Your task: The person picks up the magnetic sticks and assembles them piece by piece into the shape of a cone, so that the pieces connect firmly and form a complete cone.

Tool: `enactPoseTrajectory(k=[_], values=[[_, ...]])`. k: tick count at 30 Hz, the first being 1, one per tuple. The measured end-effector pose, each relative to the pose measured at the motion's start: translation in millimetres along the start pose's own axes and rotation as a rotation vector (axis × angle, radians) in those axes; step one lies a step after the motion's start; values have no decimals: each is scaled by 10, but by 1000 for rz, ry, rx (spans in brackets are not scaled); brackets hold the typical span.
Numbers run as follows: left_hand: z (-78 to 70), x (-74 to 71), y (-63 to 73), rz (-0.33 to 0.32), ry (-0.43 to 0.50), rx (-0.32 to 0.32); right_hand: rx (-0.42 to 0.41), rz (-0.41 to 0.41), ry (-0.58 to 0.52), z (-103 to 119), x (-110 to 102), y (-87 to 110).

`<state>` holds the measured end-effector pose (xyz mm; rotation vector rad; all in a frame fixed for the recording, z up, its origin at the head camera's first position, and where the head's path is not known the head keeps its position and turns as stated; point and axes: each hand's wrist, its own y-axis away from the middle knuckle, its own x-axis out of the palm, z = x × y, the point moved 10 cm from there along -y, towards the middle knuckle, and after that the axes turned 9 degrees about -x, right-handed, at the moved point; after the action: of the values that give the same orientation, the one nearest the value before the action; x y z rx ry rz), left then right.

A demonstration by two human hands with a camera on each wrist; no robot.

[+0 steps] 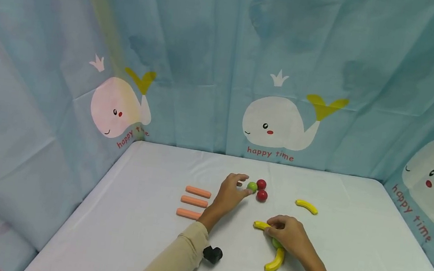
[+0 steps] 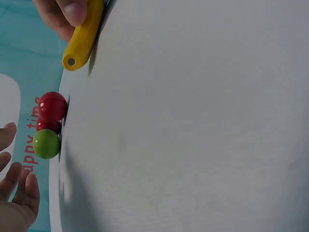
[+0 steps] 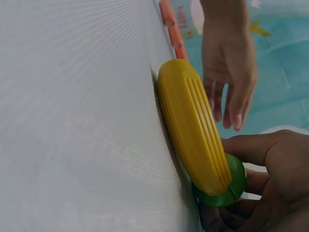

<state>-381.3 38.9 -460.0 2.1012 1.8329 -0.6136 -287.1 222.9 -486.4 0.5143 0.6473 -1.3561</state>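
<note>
While the right hand pinches a curved yellow banana, the left hand has fingers loosely parted; beside it, a glossy green ball.

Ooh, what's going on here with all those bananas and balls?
Someone is handling toys on a white table. Their right hand pinches one end of a yellow banana, with a second banana and a green ball close by. Their left hand is open beside another green ball, near two red balls. Three orange sticks lie to the left, and a third banana lies off to the right.
</note>
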Motion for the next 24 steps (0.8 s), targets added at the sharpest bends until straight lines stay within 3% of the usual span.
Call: enactPoseTrajectory(k=[6, 10, 19, 24], values=[[67, 80, -138, 20, 25, -53, 8, 5, -4, -7, -2, 6], [106, 131, -176, 42, -6, -82, 11, 6, -4, -8, -5, 9], [125, 170, -186, 50, -84, -112, 8, 10, -27, -2, 12, 7], [77, 186, -205, 43, -144, -83, -6, -1, -29, 13, -3, 4]])
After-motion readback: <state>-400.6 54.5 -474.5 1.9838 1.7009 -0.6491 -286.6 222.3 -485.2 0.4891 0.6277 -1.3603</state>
